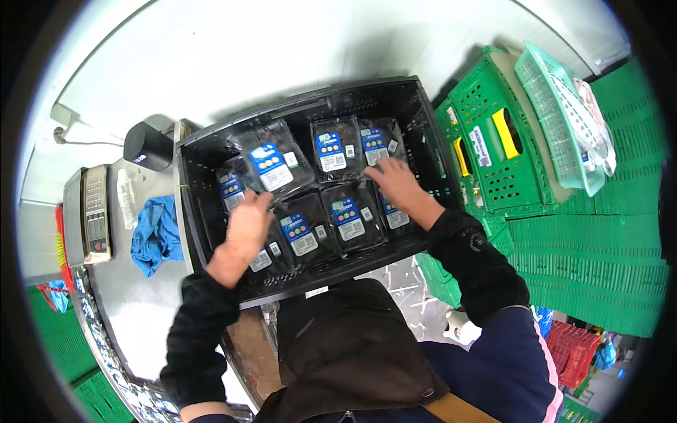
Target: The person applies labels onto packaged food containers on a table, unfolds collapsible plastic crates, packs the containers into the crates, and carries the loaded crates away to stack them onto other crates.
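Note:
A black crate (303, 280) holds several black, film-wrapped packs with blue and white labels, laid in two rows. At the crate's left side my left hand (247, 227) has its fingers at the lower left edge of a tilted pack (276, 158), which lies higher than its neighbours. My right hand (400, 185) reaches over the right side, its fingertips between the upper right pack (381, 141) and the lower right pack (395, 215). Whether either hand grips a pack is hard to make out.
Left of the crate, a metal table (130, 296) bears a scale (96, 211), a blue cloth (156, 233) and a black cylindrical device (148, 146). Green crates (493, 141) and a pale green basket (564, 120) stand to the right. A white wall rises behind.

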Available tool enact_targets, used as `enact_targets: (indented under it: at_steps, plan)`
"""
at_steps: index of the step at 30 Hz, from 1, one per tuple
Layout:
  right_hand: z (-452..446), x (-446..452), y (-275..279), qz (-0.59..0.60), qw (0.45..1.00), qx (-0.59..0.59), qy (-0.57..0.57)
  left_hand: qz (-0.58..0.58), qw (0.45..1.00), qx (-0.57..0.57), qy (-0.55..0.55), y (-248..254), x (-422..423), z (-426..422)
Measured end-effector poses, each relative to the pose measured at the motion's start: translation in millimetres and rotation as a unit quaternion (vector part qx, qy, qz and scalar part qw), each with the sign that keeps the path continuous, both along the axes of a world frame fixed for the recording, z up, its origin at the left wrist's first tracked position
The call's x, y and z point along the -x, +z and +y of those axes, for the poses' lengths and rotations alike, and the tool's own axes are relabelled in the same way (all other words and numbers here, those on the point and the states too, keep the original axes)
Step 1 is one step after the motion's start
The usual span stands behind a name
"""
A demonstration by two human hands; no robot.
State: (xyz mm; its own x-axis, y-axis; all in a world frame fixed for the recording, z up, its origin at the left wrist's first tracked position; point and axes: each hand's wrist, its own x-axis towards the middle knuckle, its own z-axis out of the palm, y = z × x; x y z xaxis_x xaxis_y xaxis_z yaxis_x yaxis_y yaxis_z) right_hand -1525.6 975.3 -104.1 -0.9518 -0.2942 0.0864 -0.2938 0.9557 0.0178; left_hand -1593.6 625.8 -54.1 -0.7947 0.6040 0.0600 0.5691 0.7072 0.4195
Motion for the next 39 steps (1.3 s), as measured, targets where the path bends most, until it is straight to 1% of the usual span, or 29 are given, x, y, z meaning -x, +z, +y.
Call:
enact_targets:
  at_steps: [2,3,4,6,7,8,10,11,12,13,14,15,16,18,19,22,24,26,28,29,30,32,34,36,38,39]
  plan:
    - [-24.3,0.0,-5.0,-0.037,0.990,0.132,-0.014,-0.035,0.997,-0.068,0.012,-26.6,-16.4,-3.1]
    - [-38.7,4.5,7.7,-0.073,0.980,0.185,-0.027,-0.100,0.990,-0.073,0.061,-26.8,-22.1,-4.1]
    - [-52.6,11.6,5.8,-0.047,0.973,0.225,-0.017,-0.102,0.990,-0.071,0.063,-29.2,-27.9,-7.8]
    - [-80.4,27.2,9.1,-0.021,0.965,0.261,0.012,-0.032,0.988,-0.071,0.133,-40.9,-30.6,-13.0]
    - [-94.8,34.9,11.2,-0.017,0.968,0.249,0.029,-0.002,0.989,-0.057,0.134,-47.7,-30.1,-12.4]
    - [-108.0,44.8,12.3,-0.013,0.971,0.235,0.047,0.004,0.990,-0.031,0.136,-54.3,-26.4,-9.9]
    - [-128.4,65.1,-7.7,-0.004,0.982,0.181,0.054,0.013,0.980,0.000,0.197,-69.6,-16.6,2.7]
    - [-133.8,75.0,-18.2,-0.006,0.984,0.168,0.053,-0.070,0.955,0.017,0.288,-76.0,-8.5,11.7]
    - [-137.1,83.1,-26.0,-0.009,0.987,0.154,0.052,-0.131,0.928,-0.043,0.347,-99.1,2.6,10.4]
    - [-137.9,87.6,-30.1,-0.006,0.987,0.152,0.057,-0.213,0.889,-0.098,0.392,-118.8,11.6,12.9]
    - [-136.8,91.5,-32.2,-0.010,0.980,0.186,0.075,-0.294,0.838,-0.153,0.433,-129.6,18.7,14.8]
    - [-135.6,94.7,-31.2,-0.015,0.971,0.219,0.094,-0.332,0.807,-0.221,0.435,-117.5,17.0,24.2]
    - [-133.2,95.5,-30.2,-0.014,0.971,0.216,0.100,-0.354,0.794,-0.241,0.431,-122.1,20.8,26.3]
    - [-126.2,95.2,-23.0,-0.044,0.952,0.280,0.119,-0.380,0.794,-0.243,0.408,-115.8,26.1,26.5]
    - [-125.6,94.8,-18.0,-0.055,0.950,0.286,0.116,-0.379,0.797,-0.234,0.408,-106.1,26.4,26.9]
    - [-128.2,98.2,-19.0,-0.062,0.943,0.296,0.137,-0.388,0.785,-0.270,0.400,-109.5,30.5,22.8]
    - [-128.5,99.4,-17.2,-0.061,0.931,0.329,0.148,-0.381,0.794,-0.267,0.391,-118.1,30.1,20.4]
    - [-120.9,101.1,-9.1,-0.063,0.918,0.359,0.154,-0.281,0.866,-0.152,0.385,-143.3,32.5,12.0]
    - [-109.0,105.1,-2.6,-0.094,0.915,0.366,0.138,-0.183,0.896,-0.084,0.395,-114.2,27.6,15.5]
    - [-103.5,105.8,-4.7,-0.091,0.924,0.349,0.127,-0.146,0.905,-0.071,0.394,-120.0,29.7,14.7]
    - [-100.5,106.3,-5.0,-0.092,0.924,0.348,0.130,-0.146,0.903,-0.073,0.397,-117.0,33.2,11.9]
    - [-93.6,101.7,-7.1,-0.060,0.936,0.315,0.142,-0.101,0.924,-0.047,0.366,-105.3,39.1,-2.3]
    - [-95.6,96.6,-16.3,0.007,0.952,0.246,0.182,-0.054,0.932,-0.058,0.354,-89.8,44.5,-25.0]
    - [-105.7,92.1,-31.2,0.058,0.951,0.215,0.216,-0.003,0.946,-0.044,0.320,-94.8,49.4,-51.7]
    - [-125.9,91.9,-42.2,0.074,0.953,0.210,0.206,-0.093,0.923,0.011,0.375,-94.3,53.7,-65.9]
    - [-136.3,91.2,-52.5,0.067,0.959,0.191,0.197,-0.054,0.929,0.026,0.365,-106.4,52.5,-68.7]
